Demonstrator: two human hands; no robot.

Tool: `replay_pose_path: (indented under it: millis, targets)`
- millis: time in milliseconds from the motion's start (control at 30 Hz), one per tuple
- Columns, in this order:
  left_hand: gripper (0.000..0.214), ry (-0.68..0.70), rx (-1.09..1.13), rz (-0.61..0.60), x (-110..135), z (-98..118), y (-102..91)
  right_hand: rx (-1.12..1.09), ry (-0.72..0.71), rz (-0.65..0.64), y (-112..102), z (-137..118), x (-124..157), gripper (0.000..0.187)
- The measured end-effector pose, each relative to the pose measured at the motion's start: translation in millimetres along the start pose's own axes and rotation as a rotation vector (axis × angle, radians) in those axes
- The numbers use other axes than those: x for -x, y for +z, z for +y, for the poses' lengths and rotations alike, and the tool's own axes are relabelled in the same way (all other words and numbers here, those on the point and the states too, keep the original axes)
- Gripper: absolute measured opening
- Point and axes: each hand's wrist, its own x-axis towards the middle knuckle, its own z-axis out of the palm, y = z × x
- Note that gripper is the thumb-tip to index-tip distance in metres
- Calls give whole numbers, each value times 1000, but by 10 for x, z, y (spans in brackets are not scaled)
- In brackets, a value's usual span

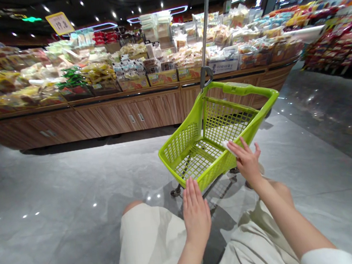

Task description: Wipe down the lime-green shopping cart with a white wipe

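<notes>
A lime-green plastic shopping basket on wheels (192, 140) stands on the floor just ahead of my knees, with nothing inside it. My left hand (196, 212) is flat, fingers stretched together, its tips just short of the basket's near rim. My right hand (246, 160) rests on the basket's near right rim, with a small white cloth or paper (227, 146) pinched under its fingers. A grey pull handle (205, 39) rises from the basket's far side.
A long wooden display counter (129, 112) heaped with packaged snacks runs across the back. A yellow price sign (60, 23) hangs above it. More shelves of goods (337, 41) stand at the right. Glossy grey floor (59, 196) spreads all around.
</notes>
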Motion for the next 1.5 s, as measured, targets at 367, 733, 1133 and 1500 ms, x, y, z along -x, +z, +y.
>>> replay_pose_path:
  millis: [367,733,1133,1500]
  targets:
    - [86,-5,15,3,6,-16,24,-136,-444,-127,69,-901,469,60]
    - [83,-21,-2,-5,-5,20,17,-46,-200,-93,40,-749,325,69]
    - [82,-7,3,-11,1,1,-19,-4,-30,-2,17,-5,-16,72]
    - [78,-2,8,-16,9,-62,-12,-69,-419,-124,-6,-260,176,66]
